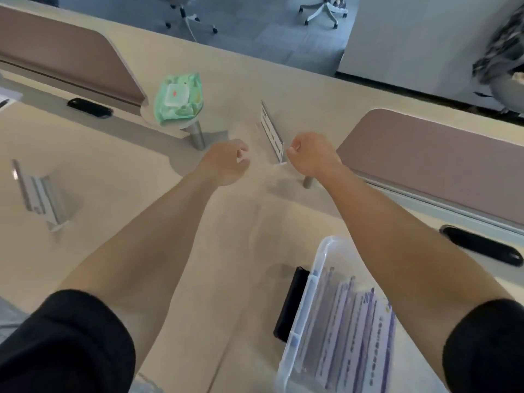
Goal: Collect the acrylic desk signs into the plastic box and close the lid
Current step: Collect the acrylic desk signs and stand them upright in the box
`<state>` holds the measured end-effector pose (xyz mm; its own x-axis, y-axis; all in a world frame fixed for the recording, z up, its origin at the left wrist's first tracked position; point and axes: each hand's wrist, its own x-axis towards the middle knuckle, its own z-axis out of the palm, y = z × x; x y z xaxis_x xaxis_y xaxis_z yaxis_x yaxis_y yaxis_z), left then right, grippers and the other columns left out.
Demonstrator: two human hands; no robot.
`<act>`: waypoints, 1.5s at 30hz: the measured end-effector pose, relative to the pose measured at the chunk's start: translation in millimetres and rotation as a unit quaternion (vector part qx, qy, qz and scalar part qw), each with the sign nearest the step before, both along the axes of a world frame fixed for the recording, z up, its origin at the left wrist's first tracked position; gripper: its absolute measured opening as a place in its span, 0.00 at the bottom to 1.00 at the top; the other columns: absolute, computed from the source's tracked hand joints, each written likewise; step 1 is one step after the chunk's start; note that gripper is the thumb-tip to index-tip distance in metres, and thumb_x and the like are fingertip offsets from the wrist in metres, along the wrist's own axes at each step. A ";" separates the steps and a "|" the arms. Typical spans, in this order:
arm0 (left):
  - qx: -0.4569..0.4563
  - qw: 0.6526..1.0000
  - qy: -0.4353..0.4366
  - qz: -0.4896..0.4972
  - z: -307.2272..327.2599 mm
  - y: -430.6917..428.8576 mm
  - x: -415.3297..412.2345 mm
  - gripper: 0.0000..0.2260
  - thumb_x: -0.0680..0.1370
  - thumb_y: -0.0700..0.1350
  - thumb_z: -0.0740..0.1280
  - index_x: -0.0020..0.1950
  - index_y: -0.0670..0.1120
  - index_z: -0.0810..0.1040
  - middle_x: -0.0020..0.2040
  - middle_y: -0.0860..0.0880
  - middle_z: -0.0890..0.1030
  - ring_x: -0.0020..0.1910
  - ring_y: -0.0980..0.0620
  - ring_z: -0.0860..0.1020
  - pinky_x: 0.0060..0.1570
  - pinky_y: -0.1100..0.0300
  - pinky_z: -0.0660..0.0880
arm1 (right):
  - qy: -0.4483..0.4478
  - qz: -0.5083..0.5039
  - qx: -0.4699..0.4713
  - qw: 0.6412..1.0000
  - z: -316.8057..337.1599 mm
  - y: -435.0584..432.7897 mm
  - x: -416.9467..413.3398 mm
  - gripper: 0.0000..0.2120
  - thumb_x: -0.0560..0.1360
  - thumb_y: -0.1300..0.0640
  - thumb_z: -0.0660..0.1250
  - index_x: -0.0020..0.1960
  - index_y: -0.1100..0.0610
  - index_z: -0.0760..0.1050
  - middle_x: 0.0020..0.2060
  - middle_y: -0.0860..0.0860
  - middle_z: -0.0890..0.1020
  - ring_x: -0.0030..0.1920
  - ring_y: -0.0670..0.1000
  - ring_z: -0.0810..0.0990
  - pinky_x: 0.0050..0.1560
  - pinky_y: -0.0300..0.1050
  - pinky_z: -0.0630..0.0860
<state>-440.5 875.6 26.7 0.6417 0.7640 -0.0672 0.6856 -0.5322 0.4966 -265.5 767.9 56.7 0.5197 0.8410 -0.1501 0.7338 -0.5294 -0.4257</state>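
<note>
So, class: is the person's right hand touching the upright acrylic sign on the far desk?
Touching. In the head view, the right hand's fingers meet the near lower edge of the acrylic sign; no gap shows.

A pale desk [119,177] fills the view. Two mauve dividers [65,58] are mounted on it, left and right. Beyond the desk, grey floor [255,29] and two white chair bases [323,12] are seen; a light wall [411,43] stands right of them.
</note>
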 end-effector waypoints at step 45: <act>0.152 0.978 0.059 -0.130 27.1 -98.7 -80.3 0.21 0.79 0.58 0.52 0.43 0.44 0.77 0.35 0.44 0.77 0.35 0.42 0.72 0.34 0.55 0.65 | -0.119 0.266 0.069 0.954 78.9 -77.5 -34.4 0.13 0.78 0.52 0.68 0.58 0.57 0.79 0.53 0.55 0.83 0.53 0.59 0.80 0.54 0.52 0.74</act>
